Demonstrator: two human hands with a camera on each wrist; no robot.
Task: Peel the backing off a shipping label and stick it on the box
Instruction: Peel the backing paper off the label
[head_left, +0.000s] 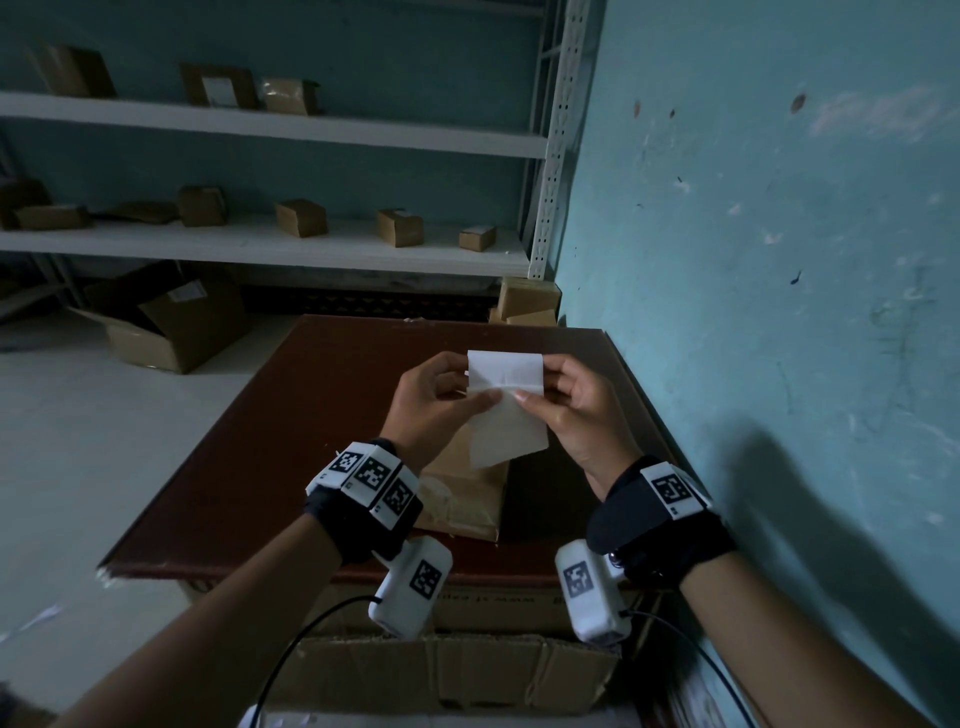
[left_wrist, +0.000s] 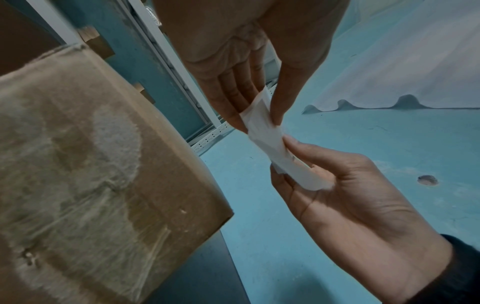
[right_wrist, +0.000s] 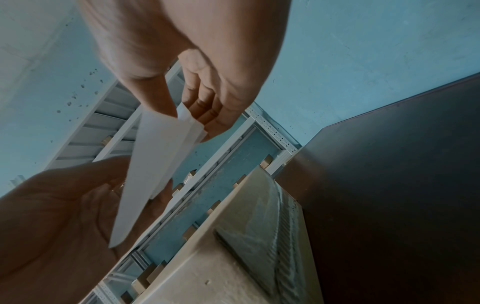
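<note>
1. The teal wall (head_left: 753, 208) rose along the right side, and white metal shelving (head_left: 270, 130) stood against the far wall with small cardboard parcels spread along its boards.
2. The dark brown table (head_left: 260, 441) sat in the corner, close against the wall.
3. The cardboard box (head_left: 467, 499) lay on the table, directly under the hands, its top covered in wrinkled clear tape.
4. The left hand (head_left: 431, 400) gripped the left edge of the paper, thumb on the near face and fingers behind.
5. The right hand (head_left: 571, 410) pinched the right side the same way, thumb tip near the middle crease.
6. The shipping label (head_left: 506, 371) was held up above the box, between both hands; its backing (head_left: 506, 436) hung down from the crease, partly split away, not touching the box.
</note>
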